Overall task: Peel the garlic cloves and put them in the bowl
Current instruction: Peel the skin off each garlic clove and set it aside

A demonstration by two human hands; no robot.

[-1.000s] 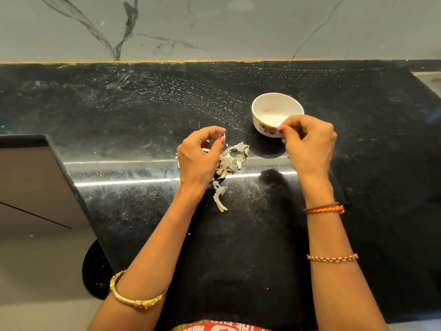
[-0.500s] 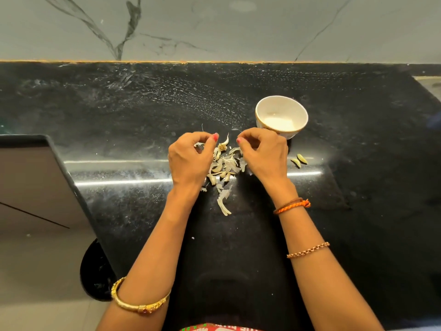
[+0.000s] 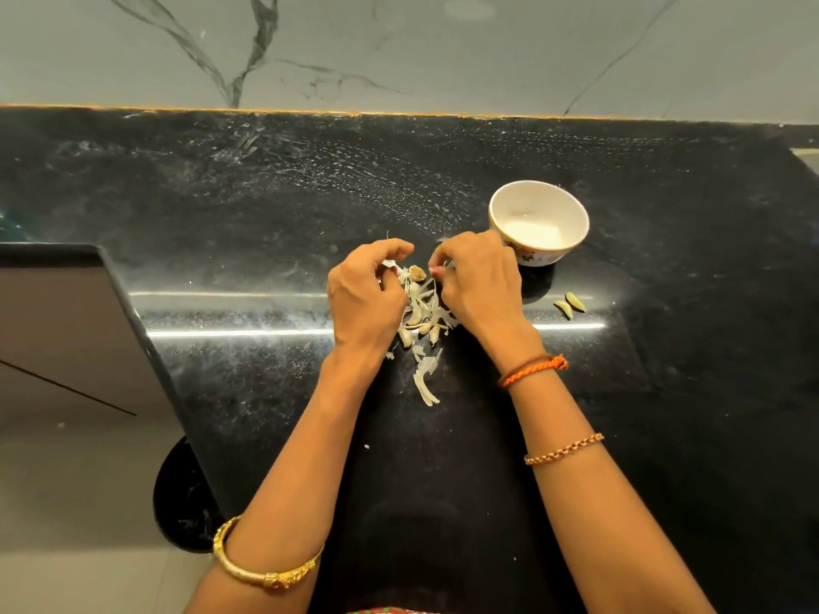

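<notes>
A small white bowl [image 3: 571,214] with a floral rim stands on the black counter [image 3: 664,392]; no clove shows inside it. Left of the bowl lies a pile of garlic skins and cloves [image 3: 421,321], with a brown root stub [image 3: 416,272] at its far end. My left hand [image 3: 363,303] rests at the pile's left, fingers curled around a whitish garlic piece. My right hand [image 3: 481,285] is at the pile's right, just in front of the bowl, fingertips pinched on a small piece; whether it is clove or skin I cannot tell. Two loose cloves [image 3: 569,303] lie right of my right hand.
A grey marble wall [image 3: 399,51] closes the back of the counter. The counter's left edge [image 3: 146,347] drops to a tiled floor, where a dark round object [image 3: 186,502] stands. A loose strip of skin [image 3: 425,383] lies in front of the pile.
My right hand has come back from over the bowl to the pile, uncovering two cloves on the counter. My left hand has stayed at the pile, fingers curling in.
</notes>
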